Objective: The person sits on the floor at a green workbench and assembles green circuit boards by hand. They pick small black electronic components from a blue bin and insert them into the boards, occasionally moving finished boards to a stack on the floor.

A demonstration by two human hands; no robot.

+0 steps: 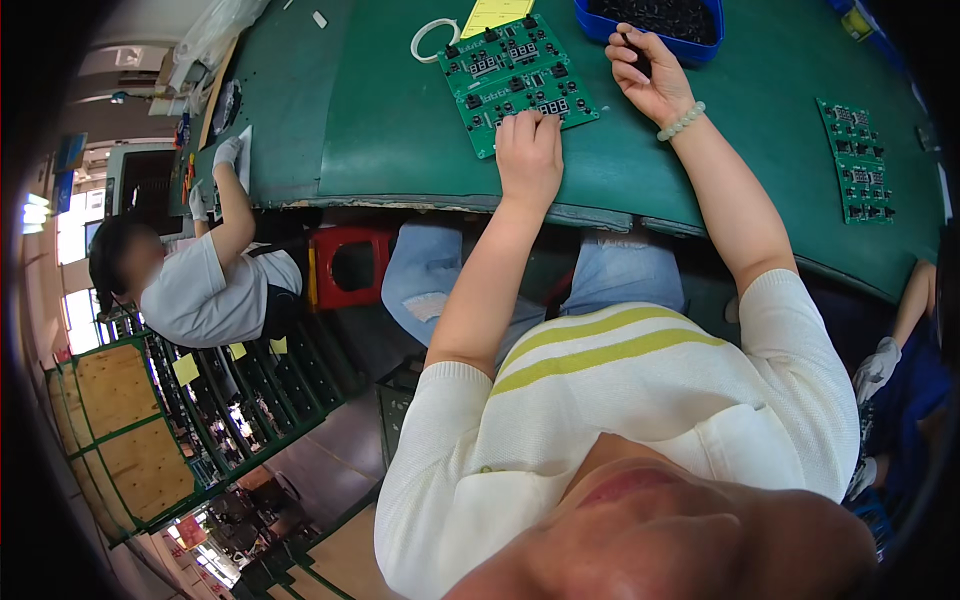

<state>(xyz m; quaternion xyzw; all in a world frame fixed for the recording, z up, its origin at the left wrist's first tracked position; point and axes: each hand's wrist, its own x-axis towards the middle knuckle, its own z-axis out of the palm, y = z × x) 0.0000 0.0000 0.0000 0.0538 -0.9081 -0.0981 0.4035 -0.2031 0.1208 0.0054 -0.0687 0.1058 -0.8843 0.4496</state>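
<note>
A green circuit board panel (520,75) with digit displays and several small black parts lies on the green work table. My left hand (529,155) rests on its near edge, fingers curled and pressed together over a digit display; the hand hides whatever is between the fingertips. To the right, my right hand (655,85) is raised palm up above the table, its fingers closed round small black parts. Just beyond it stands a blue bin (690,50) holding many small black pieces.
Another circuit board panel (855,165) lies at the right. A white ring (416,45) and a yellow paper (490,14) sit behind the nearer panel. At the left a person in white gloves (228,152) works; another gloved hand (878,370) shows at the right.
</note>
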